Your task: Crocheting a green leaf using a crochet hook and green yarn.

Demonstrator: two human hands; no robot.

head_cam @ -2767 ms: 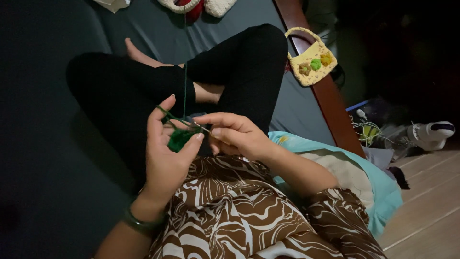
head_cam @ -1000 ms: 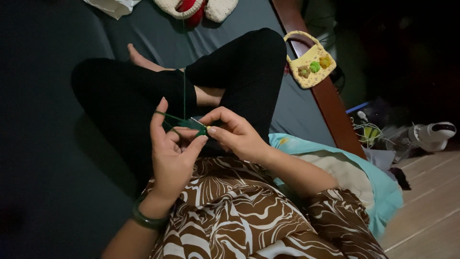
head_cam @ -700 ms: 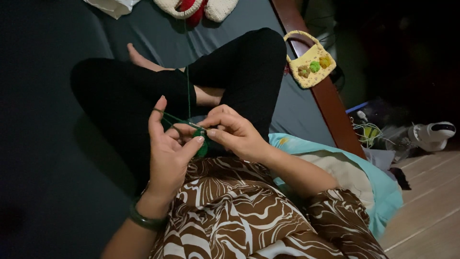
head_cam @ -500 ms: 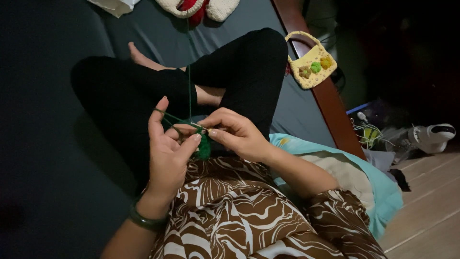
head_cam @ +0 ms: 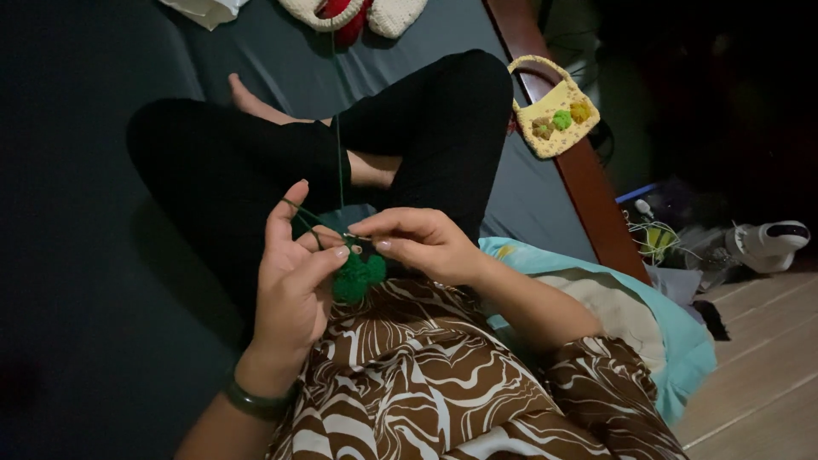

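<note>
Head view: the left hand pinches a small green crochet piece over the lap, yarn running across its raised forefinger. The right hand grips what seems a hook at the piece. A stitch looks underway; next needs steady yarn tension.

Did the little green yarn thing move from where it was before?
Yes. The green crochet piece has dropped lower, away from the black-clad legs toward the brown patterned cloth, below the left hand fingertips.
</note>
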